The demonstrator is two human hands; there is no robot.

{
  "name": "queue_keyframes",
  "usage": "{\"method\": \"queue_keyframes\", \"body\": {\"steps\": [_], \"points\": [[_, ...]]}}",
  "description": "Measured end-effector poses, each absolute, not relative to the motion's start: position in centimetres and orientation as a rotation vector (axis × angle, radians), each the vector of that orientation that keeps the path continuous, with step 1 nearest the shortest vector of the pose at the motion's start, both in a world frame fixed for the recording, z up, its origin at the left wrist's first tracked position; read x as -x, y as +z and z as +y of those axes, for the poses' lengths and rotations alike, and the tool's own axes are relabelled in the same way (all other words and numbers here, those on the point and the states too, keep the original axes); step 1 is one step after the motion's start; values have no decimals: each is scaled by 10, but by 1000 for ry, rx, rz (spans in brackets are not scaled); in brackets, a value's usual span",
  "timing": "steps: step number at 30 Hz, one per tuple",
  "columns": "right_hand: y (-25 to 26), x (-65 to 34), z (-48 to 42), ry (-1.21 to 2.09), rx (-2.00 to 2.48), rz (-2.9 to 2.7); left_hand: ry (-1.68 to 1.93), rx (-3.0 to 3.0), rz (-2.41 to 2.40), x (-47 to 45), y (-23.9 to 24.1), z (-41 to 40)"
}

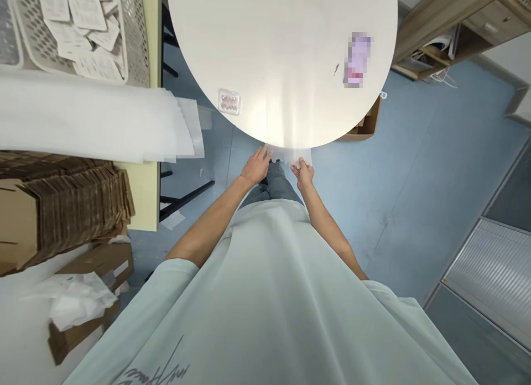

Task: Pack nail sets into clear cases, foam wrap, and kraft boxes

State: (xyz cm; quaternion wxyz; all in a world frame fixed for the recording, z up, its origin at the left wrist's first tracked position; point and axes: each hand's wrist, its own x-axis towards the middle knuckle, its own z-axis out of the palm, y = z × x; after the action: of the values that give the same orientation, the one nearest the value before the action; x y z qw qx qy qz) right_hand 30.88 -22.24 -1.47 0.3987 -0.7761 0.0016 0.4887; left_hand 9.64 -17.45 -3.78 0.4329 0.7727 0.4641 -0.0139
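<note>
A translucent white sheet (306, 154) hangs over the near edge of the round white table (232, 36); its outline on the tabletop is hard to make out. My right hand (303, 172) pinches the overhanging end between thumb and fingers. At the table's rim, my left hand (256, 166) has its fingers stretched forward, by the left side of the overhang. To the left on the tabletop sits a small clear plastic box (229, 102) with several pinkish pieces inside.
A pixelated purple item (357, 60) lies on the table's right. On the left, a side table (145, 199) bears a stack of white sheets (83, 119), a basket (136, 36) of small packets and folded cardboard (74, 208). An open carton (367, 128) stands beneath the round table.
</note>
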Motion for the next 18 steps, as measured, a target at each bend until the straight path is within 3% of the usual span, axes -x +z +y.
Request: {"method": "queue_keyframes", "body": {"steps": [7,18], "points": [[-4,-318,-243,1348,1905,-7,25,-1918,1253,-109,-24,-205],[1,-357,-220,1557,1917,6,-166,-1963,1202,-158,-18,-155]]}}
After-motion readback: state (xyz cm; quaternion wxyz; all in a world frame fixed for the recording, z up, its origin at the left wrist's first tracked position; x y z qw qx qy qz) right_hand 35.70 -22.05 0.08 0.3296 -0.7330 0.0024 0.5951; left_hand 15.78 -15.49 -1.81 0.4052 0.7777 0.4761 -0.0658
